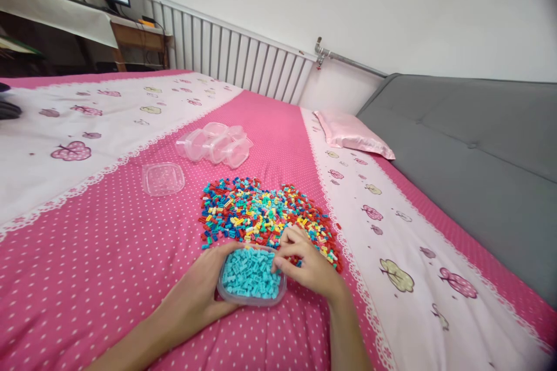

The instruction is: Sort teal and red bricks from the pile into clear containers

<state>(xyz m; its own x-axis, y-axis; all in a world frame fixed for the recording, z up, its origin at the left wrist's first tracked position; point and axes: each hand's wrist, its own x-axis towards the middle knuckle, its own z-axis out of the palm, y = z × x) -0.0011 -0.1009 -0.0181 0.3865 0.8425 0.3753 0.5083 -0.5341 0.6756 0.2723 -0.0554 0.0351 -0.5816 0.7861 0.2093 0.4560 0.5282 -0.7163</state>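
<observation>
My left hand (211,278) is wrapped round the left side of a clear plastic container (255,301), which is filled with small turquoise building bricks (250,271). At the container's right rim is my right hand (302,258), its fingers bent and the tips of thumb and forefinger close together over the bricks. Whatever is between those fingertips, if anything, is too small to make out. Just beyond both hands spreads a pile of mixed building bricks (243,208) in red, blue, yellow, green and other colours, partly covered by my right hand.
A clear plastic lid (163,179) lies left of the pile. Several clear containers (215,144) are grouped behind it. All this rests on a pink dotted bedspread (108,243). A pink pillow (352,133) and grey headboard (470,127) stand right; a radiator (226,46) lines the wall.
</observation>
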